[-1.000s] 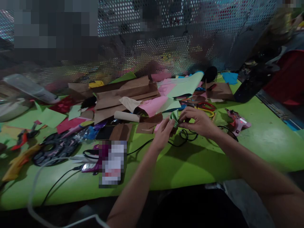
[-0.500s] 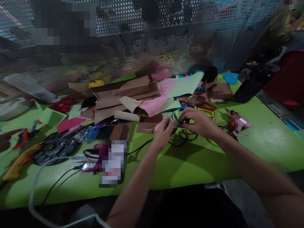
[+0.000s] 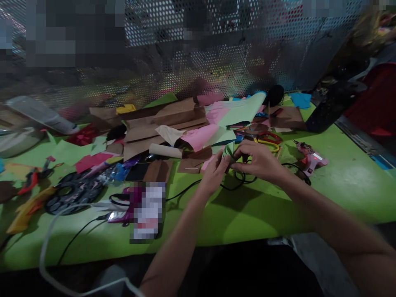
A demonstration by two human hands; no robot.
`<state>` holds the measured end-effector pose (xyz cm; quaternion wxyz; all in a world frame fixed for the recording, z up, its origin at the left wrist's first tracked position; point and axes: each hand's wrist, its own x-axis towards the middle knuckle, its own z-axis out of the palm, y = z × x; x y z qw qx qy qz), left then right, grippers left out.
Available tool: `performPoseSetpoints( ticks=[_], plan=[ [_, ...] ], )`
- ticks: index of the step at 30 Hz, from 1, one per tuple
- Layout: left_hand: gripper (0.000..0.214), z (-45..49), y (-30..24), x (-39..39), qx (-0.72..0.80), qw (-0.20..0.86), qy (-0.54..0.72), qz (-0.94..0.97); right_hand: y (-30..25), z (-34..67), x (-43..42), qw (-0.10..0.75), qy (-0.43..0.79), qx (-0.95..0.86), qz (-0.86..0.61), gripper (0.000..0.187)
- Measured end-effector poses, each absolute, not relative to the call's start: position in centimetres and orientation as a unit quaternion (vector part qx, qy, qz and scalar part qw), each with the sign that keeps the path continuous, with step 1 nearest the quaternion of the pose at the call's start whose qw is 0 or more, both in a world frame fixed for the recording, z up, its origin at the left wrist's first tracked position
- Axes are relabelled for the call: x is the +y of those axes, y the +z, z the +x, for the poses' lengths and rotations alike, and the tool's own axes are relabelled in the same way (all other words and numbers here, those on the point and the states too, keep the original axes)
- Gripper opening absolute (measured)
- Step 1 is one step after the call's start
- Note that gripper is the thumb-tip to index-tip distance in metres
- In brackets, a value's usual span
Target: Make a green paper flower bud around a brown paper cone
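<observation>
Between my two hands, above the green table [image 3: 247,222], is a small piece of rolled or folded green paper [image 3: 228,151]. My left hand [image 3: 215,170] is closed on its left side, thumb along the lower edge. At its right side my right hand [image 3: 255,159] has thumb and fingers bent in a pinch; whether they grip the paper is hard to see. Just behind my right hand lie scissors with yellow and red handles [image 3: 268,144]. A black cord [image 3: 230,187] runs across the table beneath my hands.
A pink glue gun [image 3: 312,161] lies at the right. Brown paper [image 3: 163,119], pink paper [image 3: 201,136] and pale green sheets [image 3: 243,111] are heaped behind. A cardboard tube [image 3: 166,151], black palette [image 3: 76,192] and yellow glue gun [image 3: 29,210] are at the left, before a perforated metal screen [image 3: 192,62].
The green paper has turned slightly between my fingers, showing more of its layered edge. My right fingers have shifted a little. Paper at the far left has moved.
</observation>
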<state>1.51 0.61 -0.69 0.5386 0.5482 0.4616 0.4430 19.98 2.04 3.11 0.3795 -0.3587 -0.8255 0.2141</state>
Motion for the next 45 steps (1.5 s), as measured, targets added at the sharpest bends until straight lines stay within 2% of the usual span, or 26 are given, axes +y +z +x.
performPoseSetpoints(
  ticks=[8, 15, 21, 33, 45],
  plan=[
    [0.039, 1.3, -0.5, 0.4, 0.468, 0.498, 0.425, 0.594, 2.5, 19.9, 2.1, 0.391, 0.212, -0.809, -0.385, 0.012],
    [0.04, 1.4, -0.4, 0.4, 0.453, 0.518, 0.423, 0.59, 2.1, 19.6, 1.9, 0.398, 0.166, -0.817, -0.381, 0.017],
    [0.046, 1.2, -0.9, 0.8, 0.446, 0.553, 0.438, 0.551, 2.9, 20.1, 2.2, 0.38, 0.192, -0.828, -0.365, 0.006],
    [0.05, 1.0, -1.1, 0.8, 0.454, 0.603, 0.445, 0.483, 3.1, 20.6, 2.5, 0.391, 0.183, -0.842, -0.323, 0.009],
    [0.048, 0.7, -1.0, 0.8, 0.436, 0.595, 0.444, 0.509, 2.9, 20.4, 2.1, 0.413, 0.129, -0.844, -0.316, 0.01]
  ],
)
